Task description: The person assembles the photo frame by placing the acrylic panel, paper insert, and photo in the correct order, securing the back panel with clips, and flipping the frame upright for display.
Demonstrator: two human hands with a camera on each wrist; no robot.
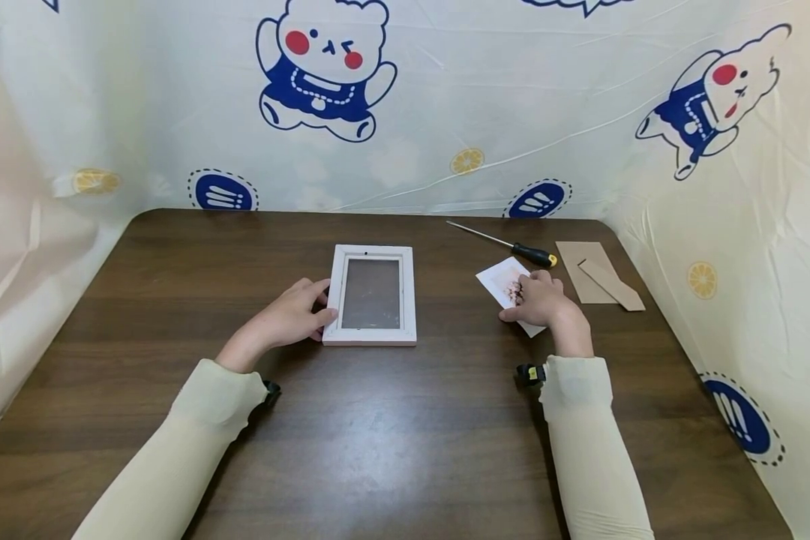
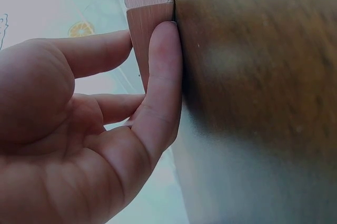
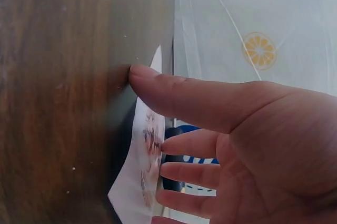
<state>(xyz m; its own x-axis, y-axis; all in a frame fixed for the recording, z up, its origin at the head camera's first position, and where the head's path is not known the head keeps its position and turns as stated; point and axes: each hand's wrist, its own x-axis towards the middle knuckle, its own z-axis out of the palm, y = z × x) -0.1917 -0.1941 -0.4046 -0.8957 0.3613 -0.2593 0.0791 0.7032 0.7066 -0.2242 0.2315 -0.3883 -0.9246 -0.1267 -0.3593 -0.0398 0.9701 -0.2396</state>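
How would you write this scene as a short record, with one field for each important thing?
left hand: thumb and fingers at the left edge of the white frame
right hand: on the printed card
white frame: lies on the dark table; no print shows in its window
screwdriver: beyond the card, its black-and-yellow handle toward the right
brown board: on the table's right side, partly covered by a brown strip

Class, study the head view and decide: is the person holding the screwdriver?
No, the screwdriver lies on the table, while the left hand grips the white frame and the right hand touches the printed card.
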